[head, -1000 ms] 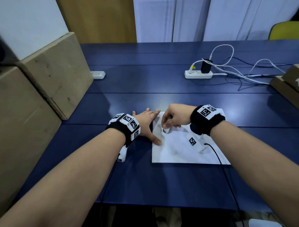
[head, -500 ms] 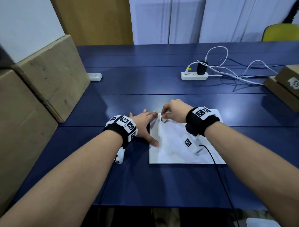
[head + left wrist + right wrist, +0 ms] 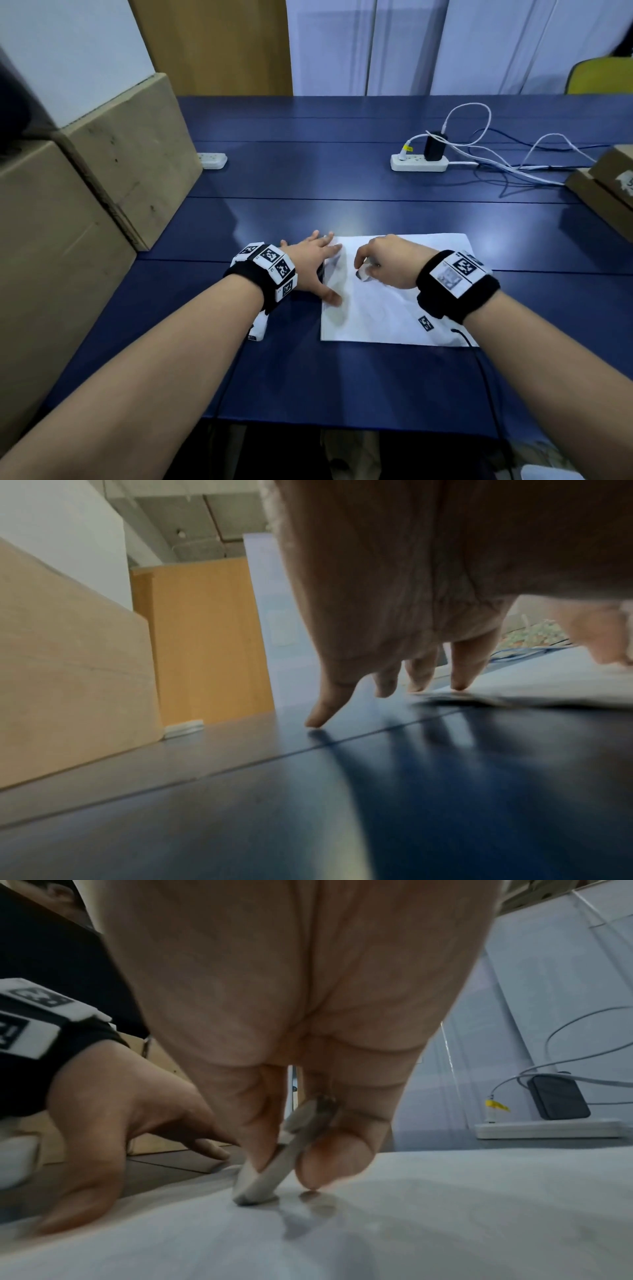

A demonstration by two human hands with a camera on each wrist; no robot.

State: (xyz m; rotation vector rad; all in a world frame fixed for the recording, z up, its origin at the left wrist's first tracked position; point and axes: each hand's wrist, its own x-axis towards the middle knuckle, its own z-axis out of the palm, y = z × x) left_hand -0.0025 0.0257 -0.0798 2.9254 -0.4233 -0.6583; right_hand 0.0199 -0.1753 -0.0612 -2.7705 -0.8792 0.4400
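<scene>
A white sheet of paper (image 3: 394,315) lies on the blue table (image 3: 308,212) in front of me. My left hand (image 3: 317,267) lies flat with spread fingers on the sheet's left edge, thumb on the paper. My right hand (image 3: 368,265) pinches a small grey-white eraser (image 3: 361,275) between thumb and fingers. In the right wrist view the eraser (image 3: 270,1172) stands tilted with its lower end on the paper (image 3: 445,1218), and the left hand (image 3: 113,1110) lies beside it. The left wrist view shows fingertips (image 3: 459,680) touching the paper's edge (image 3: 548,685).
Large cardboard boxes (image 3: 130,161) line the table's left side and smaller boxes (image 3: 606,192) sit at the right edge. A white power strip (image 3: 418,162) with a black charger and loose cables lies behind the paper. A second strip (image 3: 212,160) sits far left. A yellow chair (image 3: 603,75) stands behind.
My right hand slid the eraser out to the paper's far left corner, then back toward me and slightly right. The left hand stayed pressed on the sheet's left edge.
</scene>
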